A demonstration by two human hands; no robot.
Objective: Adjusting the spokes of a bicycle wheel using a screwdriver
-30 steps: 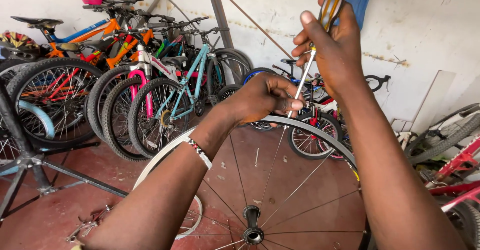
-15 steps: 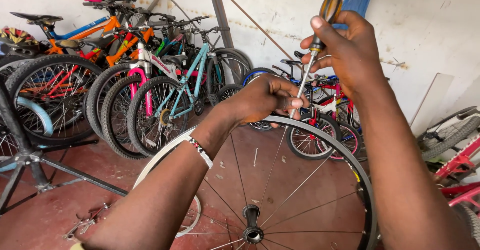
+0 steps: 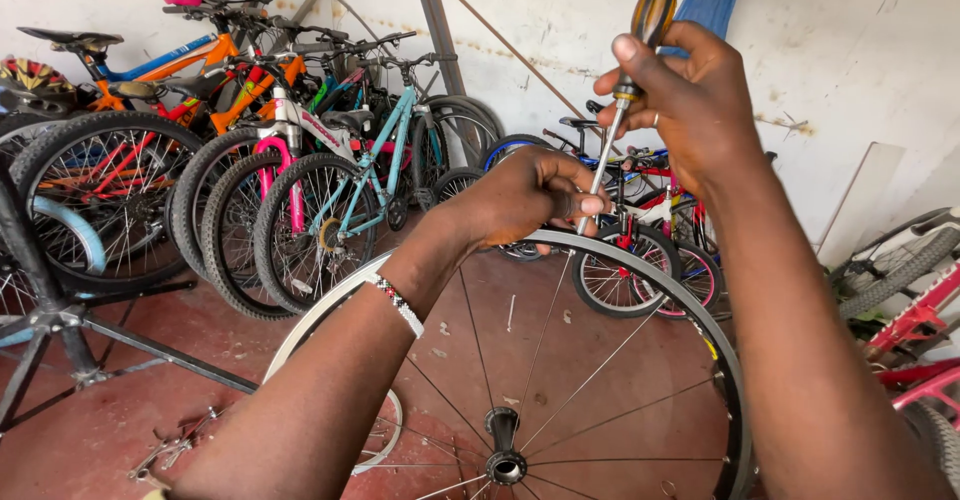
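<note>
Against a white wall lined with parked bicycles [image 3: 300, 190], the left hand [image 3: 530, 195] grips the bare wheel rim [image 3: 650, 260] while the right hand [image 3: 690, 100], closed on a screwdriver [image 3: 640, 50], seats its tip at the rim; turning it seemingly demands steady downward pressure.

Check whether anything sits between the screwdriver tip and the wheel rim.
Nothing visible does. The right hand holds the screwdriver by its handle, shaft angled down to the wheel rim. The left hand grips the rim right beside the shaft, its fingers hiding the tip, so the exact contact cannot be seen.
</note>
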